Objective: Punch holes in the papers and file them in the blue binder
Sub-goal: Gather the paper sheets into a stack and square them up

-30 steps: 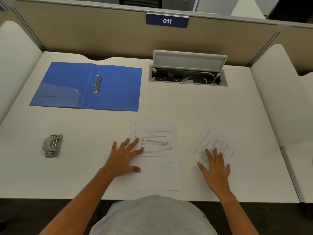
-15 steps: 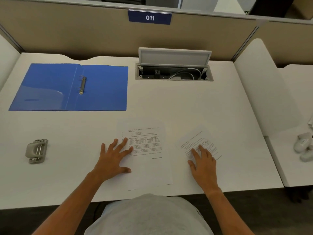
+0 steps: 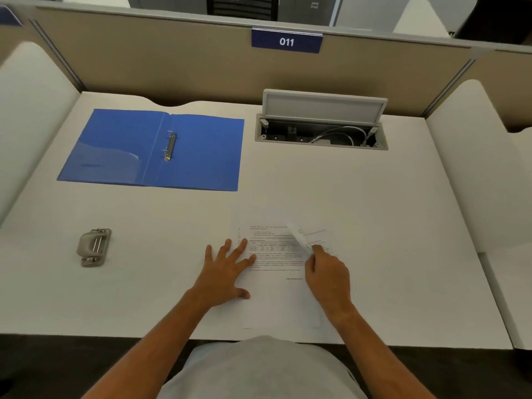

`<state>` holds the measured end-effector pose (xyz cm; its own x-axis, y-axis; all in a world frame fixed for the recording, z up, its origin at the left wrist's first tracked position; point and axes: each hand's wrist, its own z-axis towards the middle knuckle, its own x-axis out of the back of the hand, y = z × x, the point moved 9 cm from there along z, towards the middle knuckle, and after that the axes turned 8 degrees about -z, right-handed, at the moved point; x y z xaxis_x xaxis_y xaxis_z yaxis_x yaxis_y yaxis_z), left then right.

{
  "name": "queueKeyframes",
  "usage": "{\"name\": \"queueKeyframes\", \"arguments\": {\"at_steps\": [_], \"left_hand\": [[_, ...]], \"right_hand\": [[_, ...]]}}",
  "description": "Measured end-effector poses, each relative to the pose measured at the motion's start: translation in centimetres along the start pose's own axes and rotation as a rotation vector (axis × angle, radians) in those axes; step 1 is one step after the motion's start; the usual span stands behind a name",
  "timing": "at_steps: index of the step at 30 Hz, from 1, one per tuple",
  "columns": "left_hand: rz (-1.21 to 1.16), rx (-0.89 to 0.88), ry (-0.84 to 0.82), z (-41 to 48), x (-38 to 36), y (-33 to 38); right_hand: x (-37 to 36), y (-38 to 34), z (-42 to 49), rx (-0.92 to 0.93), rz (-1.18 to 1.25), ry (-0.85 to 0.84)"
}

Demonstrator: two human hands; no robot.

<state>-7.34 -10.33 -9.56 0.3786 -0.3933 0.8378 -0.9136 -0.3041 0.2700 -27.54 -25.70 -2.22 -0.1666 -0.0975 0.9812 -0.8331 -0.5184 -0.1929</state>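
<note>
1. The left hand [image 3: 227, 272] lies flat with its fingers spread wide. The fingertips press the left edge of a white printed paper sheet [image 3: 276, 298], and the thumb rests on its lower left margin.
2. The right hand [image 3: 328, 272] has its fingers curled and pinches a second printed paper sheet [image 3: 302, 239]. This sheet is blurred and curls up above the right half of the first one.
3. The white printed paper sheet lies flat at the near edge of the white desk [image 3: 345, 197], between the two hands.
4. The blue plastic ring binder [image 3: 201, 156] lies open and flat at the far left of the desk, metal rings [image 3: 169, 145] at its spine, well apart from the papers.
5. A grey metal hole punch [image 3: 94, 247] sits on the near left, apart from the left hand.
6. A grey cable box [image 3: 321, 133] with a raised lid is set into the back of the desk, below a blue "011" label [image 3: 286, 41] on the beige partition [image 3: 144, 61].
</note>
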Motion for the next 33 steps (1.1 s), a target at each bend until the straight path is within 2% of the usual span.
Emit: {"name": "queueKeyframes", "arguments": {"at_steps": [4, 7, 9, 11, 13, 15, 16, 22, 24, 27, 29, 33], "left_hand": [[-0.021, -0.021, 0.062, 0.4, 0.2, 1.3], [-0.204, -0.020, 0.247, -0.3, 1.2, 0.7], [-0.441, 0.084, 0.459, -1.5, 2.4, -0.8], [-0.729, 0.291, 0.614, -2.9, 2.7, -2.6], [-0.983, 0.470, 0.642, -3.5, 2.3, -3.4], [-1.147, 0.543, 0.617, -3.4, 1.9, -3.0], [-1.183, 0.549, 0.604, -3.1, 1.9, -2.4], [-1.129, 0.449, 0.519, -1.5, 2.2, 1.2], [-1.124, 0.454, 0.548, -1.8, 2.5, 0.9], [-1.116, 0.517, 0.595, -2.6, 2.4, -0.4], [-1.112, 0.530, 0.583, -2.6, 2.4, -0.2], [-1.070, 0.446, 0.531, -1.4, 2.4, 2.7]], "right_hand": [[-1.2, -6.1, 0.7, 0.117, 0.011, -0.081], [-2.0, -5.8, 0.9, 0.073, 0.082, -0.092], [-1.0, -2.8, 1.2, -0.066, 0.164, -0.004], [-0.3, 1.7, 1.1, -0.263, 0.183, 0.045], [-0.8, 6.6, 0.6, -0.505, 0.195, -0.012], [-2.2, 9.4, -0.3, -0.704, 0.232, -0.117], [-2.9, 9.6, -0.6, -0.741, 0.263, -0.151], [-6.0, 5.4, 0.6, -0.680, 0.697, -0.262], [-5.4, 6.3, 0.5, -0.718, 0.702, -0.219], [-4.2, 8.9, -0.9, -0.787, 0.559, -0.154], [-4.5, 8.8, -2.1, -0.828, 0.605, -0.158], [-6.3, 4.7, -2.5, -0.746, 0.798, -0.280]]}}
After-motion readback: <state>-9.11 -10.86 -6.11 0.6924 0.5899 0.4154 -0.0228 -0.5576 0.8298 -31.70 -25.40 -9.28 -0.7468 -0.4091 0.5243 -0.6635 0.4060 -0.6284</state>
